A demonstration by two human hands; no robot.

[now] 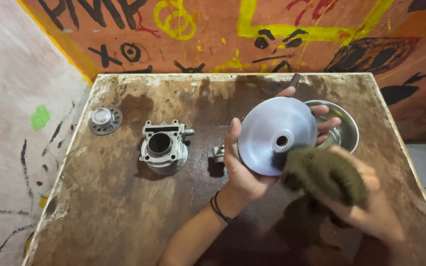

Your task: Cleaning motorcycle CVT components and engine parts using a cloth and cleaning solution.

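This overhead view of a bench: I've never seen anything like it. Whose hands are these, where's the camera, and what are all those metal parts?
There is no machine here. A person wears a camera on the head, looking down at their own two hands. The left hand holds a round metal disc with a splined centre hole. The right hand presses a dark green rag against it. On the worn table lie a finned engine cylinder, a toothed gear and a metal bowl behind the disc.

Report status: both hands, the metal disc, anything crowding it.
Left hand grips metal disc by its rim. Right hand presses olive rag on disc's lower edge. Steel bowl close behind.
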